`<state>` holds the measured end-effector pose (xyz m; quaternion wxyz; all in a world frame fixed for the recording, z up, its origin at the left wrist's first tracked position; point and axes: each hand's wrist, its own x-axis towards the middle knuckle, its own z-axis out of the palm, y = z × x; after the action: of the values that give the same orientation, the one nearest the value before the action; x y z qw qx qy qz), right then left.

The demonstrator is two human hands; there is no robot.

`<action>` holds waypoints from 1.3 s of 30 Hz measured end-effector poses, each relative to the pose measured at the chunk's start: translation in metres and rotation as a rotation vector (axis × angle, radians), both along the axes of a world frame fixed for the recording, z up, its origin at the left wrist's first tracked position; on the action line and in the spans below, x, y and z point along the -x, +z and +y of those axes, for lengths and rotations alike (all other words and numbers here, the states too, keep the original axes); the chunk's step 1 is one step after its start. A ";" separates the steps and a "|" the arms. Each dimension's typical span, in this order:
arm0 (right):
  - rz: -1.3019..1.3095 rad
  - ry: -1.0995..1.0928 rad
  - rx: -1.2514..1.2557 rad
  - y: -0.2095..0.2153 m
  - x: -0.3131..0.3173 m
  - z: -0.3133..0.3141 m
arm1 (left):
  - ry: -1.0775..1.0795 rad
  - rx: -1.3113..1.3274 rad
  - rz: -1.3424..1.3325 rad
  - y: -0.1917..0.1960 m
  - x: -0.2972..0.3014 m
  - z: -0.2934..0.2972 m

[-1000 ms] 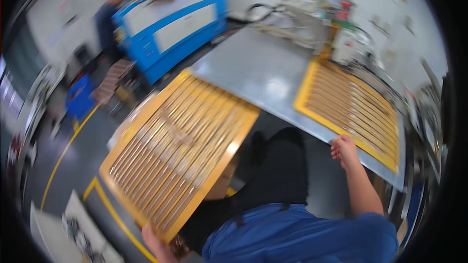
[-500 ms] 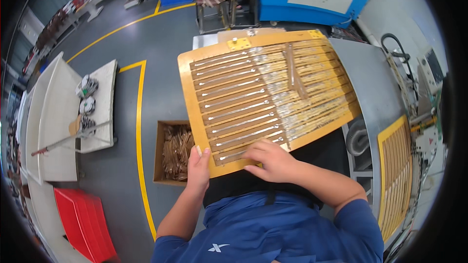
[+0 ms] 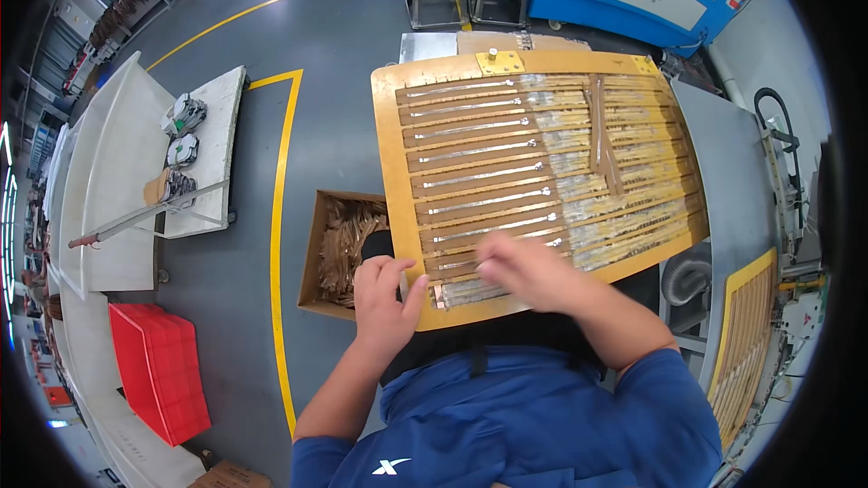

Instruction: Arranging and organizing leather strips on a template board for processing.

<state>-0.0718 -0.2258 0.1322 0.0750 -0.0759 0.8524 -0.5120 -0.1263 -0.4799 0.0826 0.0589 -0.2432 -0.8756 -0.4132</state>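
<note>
The big yellow slotted board (image 3: 533,172) lies in front of the person, tilted, its long slots filled with pale shiny strips, two loose ones crossing them. The left hand (image 3: 384,303) pinches the board's near corner, thumb on top. The right hand (image 3: 524,269) rests blurred on the near rows; I cannot tell its grip. A cardboard box (image 3: 336,253) of scraps sits just beside on the floor.

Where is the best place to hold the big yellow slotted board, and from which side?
Probably its bare near-left corner, from the person's side: the yellow slotted board has a plain border there, while strips fill the middle. The left hand already grips this edge.
</note>
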 end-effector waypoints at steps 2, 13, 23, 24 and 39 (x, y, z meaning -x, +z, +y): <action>0.116 -0.179 0.019 0.022 -0.002 0.030 | -0.076 0.078 0.122 0.005 0.005 0.005; 0.338 0.110 -0.246 -0.015 0.020 -0.023 | -0.258 0.069 0.011 0.030 -0.002 0.026; 0.144 -0.467 0.243 0.054 0.011 0.050 | -0.064 0.191 0.096 0.002 0.034 0.031; 0.184 -0.395 0.193 0.055 0.014 0.049 | -0.066 0.191 0.101 0.000 0.035 0.032; 0.524 -0.506 -0.163 0.054 0.028 0.051 | -0.019 0.269 0.192 0.000 0.066 0.043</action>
<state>-0.1003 -0.1750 0.1859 -0.2689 0.0151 0.8723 -0.4080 -0.1924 -0.4368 0.0830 0.1052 -0.2954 -0.9110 -0.2677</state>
